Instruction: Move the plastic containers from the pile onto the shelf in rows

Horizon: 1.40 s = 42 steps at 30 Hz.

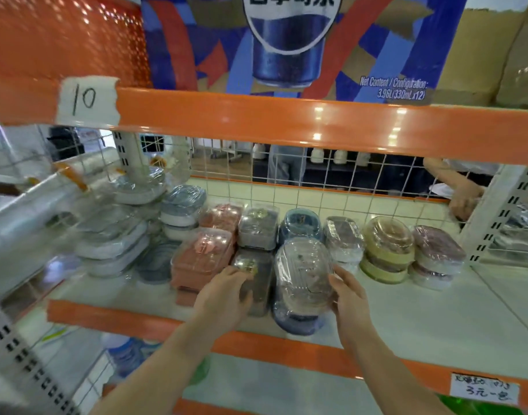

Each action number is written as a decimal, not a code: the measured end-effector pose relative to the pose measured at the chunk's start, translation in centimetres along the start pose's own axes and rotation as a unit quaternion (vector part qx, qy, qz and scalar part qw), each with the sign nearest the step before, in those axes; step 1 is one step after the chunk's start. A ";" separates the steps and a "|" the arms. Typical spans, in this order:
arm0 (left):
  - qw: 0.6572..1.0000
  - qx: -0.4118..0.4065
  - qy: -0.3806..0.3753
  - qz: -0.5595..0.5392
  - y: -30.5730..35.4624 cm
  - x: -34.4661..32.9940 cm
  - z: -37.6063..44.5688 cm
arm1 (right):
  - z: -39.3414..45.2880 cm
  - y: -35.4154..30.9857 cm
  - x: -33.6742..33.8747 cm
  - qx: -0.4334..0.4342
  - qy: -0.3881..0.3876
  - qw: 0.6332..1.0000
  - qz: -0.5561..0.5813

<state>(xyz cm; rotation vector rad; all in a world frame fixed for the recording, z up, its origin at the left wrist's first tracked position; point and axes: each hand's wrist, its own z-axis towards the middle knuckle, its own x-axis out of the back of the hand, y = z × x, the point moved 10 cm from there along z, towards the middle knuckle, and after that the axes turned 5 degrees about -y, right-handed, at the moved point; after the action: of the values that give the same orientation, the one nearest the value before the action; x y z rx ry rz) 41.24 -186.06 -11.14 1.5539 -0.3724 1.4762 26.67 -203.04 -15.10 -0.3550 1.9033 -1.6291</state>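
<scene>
Wrapped plastic containers stand in rows on the white shelf [421, 319]. My left hand [226, 298] holds a grey container [258, 283] at the front of the row. My right hand [348, 298] grips the right side of a clear-lidded blue container stack [301, 280] beside it. A pink container [199, 259] sits to the left of the grey one. Behind stand another pink, a grey [258, 227] and a blue container [300, 226]. Further right are a clear one [343, 238], a green stack [387, 250] and a pinkish-white stack [436, 256]. A loose pile of grey-white containers [116, 244] lies at the left.
An orange shelf beam [286, 121] runs overhead, carrying a paper tag marked 10 and a blue drinks carton [286, 43] above it. A wire mesh [316, 181] backs the shelf. Another person's arm [463, 193] reaches in behind the mesh at the right. The orange front lip [122, 320] edges the shelf.
</scene>
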 end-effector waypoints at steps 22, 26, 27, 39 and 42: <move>0.997 0.075 0.008 0.002 -7.7 5.3 -1.8 | 0.2 0.1 -11.0 0.008 -0.040 0.999 0.018; 0.993 0.109 -0.008 0.045 -7.4 5.8 -1.3 | 0.4 0.4 -11.7 0.013 -0.051 0.999 0.008; 0.993 0.110 -0.005 0.051 -7.2 5.9 -1.2 | 0.5 0.5 -11.8 0.014 -0.051 0.999 0.007; 0.994 0.091 0.031 0.060 -7.4 6.5 -0.7 | 0.9 -0.3 -9.9 0.018 -0.010 1.000 0.002; 0.994 0.086 0.063 0.038 -6.8 7.0 -0.2 | 1.1 -1.1 -8.4 0.019 0.003 1.000 -0.015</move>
<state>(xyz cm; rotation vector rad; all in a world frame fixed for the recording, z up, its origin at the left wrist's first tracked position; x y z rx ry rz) 47.81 -179.74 -7.62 1.5853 -0.2370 1.6946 33.73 -199.44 -11.90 -0.3650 1.8772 -1.6858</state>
